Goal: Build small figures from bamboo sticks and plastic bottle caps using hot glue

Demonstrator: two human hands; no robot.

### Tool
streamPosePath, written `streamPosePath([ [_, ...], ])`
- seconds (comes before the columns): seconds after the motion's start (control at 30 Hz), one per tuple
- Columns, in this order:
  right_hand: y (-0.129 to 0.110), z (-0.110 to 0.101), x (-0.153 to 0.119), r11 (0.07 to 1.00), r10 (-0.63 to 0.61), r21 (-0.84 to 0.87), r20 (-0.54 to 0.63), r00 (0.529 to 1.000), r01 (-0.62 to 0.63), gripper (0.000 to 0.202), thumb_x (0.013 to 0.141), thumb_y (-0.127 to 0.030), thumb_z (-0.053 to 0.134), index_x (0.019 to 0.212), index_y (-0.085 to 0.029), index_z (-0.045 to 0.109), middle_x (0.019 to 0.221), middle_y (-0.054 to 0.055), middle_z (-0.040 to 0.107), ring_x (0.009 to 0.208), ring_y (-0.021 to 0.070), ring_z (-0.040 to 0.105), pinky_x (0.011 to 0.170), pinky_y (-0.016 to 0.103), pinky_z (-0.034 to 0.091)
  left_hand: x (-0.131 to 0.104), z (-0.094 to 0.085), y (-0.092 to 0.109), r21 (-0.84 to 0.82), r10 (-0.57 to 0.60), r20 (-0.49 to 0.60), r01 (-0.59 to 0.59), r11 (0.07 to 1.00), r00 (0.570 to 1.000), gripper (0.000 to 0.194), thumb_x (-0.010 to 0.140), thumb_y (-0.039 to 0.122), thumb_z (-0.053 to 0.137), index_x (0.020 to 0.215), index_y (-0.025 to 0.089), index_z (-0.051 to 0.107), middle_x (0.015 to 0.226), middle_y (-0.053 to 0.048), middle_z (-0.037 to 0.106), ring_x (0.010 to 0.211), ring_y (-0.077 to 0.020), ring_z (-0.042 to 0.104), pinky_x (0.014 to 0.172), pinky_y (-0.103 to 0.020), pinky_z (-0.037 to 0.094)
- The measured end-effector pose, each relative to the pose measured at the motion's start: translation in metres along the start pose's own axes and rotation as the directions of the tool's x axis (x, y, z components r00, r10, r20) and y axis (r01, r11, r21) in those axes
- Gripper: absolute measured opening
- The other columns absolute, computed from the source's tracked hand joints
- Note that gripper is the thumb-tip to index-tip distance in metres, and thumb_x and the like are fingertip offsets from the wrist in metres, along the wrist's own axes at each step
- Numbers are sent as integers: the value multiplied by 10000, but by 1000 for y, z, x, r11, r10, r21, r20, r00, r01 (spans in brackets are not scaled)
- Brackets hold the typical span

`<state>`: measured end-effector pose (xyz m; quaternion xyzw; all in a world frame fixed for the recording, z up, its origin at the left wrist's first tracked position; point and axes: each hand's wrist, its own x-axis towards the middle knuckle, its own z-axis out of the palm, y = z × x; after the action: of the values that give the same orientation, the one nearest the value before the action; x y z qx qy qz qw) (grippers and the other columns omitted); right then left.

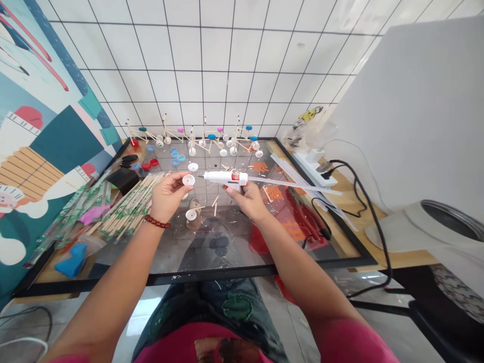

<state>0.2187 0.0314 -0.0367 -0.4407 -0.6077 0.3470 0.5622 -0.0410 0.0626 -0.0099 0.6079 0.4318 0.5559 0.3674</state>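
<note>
Between the thumb and fingers of my left hand [168,194] is a white bottle cap [188,180], its hollow side turned toward me. My right hand [247,198] grips a white hot glue gun [221,177] by its handle. The gun's nozzle points left and sits just right of the cap; whether they touch I cannot tell. A long clear glue stick [295,186] runs out of the gun's back end. Another white cap [192,167] lies just beyond my left hand, and one more white cap [191,215] is nearer me, beside short wooden stick pieces [215,206].
Several small stick models [204,138] with caps stand along the tiled wall. Wrapped chopsticks [130,212] lie left, with blue caps [177,156] and red caps [150,164] behind. Red pliers [308,214] and a power strip [313,166] with black cables lie right.
</note>
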Motion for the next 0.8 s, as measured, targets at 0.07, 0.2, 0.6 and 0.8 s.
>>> streamPosePath([
  [0.07, 0, 0, -1, 1000, 1, -28, 13, 1000, 0, 619, 826, -791, 823, 1081, -227, 822, 899, 47, 793, 874, 263, 716, 904, 418, 593, 0, 0, 0, -10, 4, 0, -4, 1000, 1000, 444, 677, 392, 960, 1066, 213, 844, 1077, -90, 881, 991, -275, 819, 966, -471, 698],
  [0.2, -3, 1, -5, 995, -11, -100, 66, 998, 17, 550, 874, -709, 811, 1110, -214, 845, 792, 16, 729, 791, 235, 658, 829, 383, 571, -3, 0, 3, 91, 97, -4, -96, 991, 995, 390, 697, 389, 955, 1033, 221, 852, 1182, -99, 883, 1084, -295, 816, 1082, -507, 661],
  [0.6, -3, 5, -6, 986, -46, -157, 114, 992, 63, 459, 914, -593, 790, 1151, -209, 875, 740, 14, 686, 844, 266, 674, 876, 423, 595, -6, -3, 7, 368, 281, 35, -274, 888, 959, 272, 823, 283, 899, 1090, 261, 858, 1221, -74, 870, 1242, -324, 783, 1237, -539, 533],
  [0.8, -11, 4, -7, 983, -76, -154, 151, 986, 100, 425, 913, -572, 804, 1130, -215, 880, 907, 43, 788, 870, 271, 703, 893, 427, 597, -7, 0, 8, 427, 301, 71, -302, 852, 951, 241, 797, 271, 920, 1029, 279, 855, 1179, -65, 877, 1227, -334, 777, 1278, -556, 487],
])
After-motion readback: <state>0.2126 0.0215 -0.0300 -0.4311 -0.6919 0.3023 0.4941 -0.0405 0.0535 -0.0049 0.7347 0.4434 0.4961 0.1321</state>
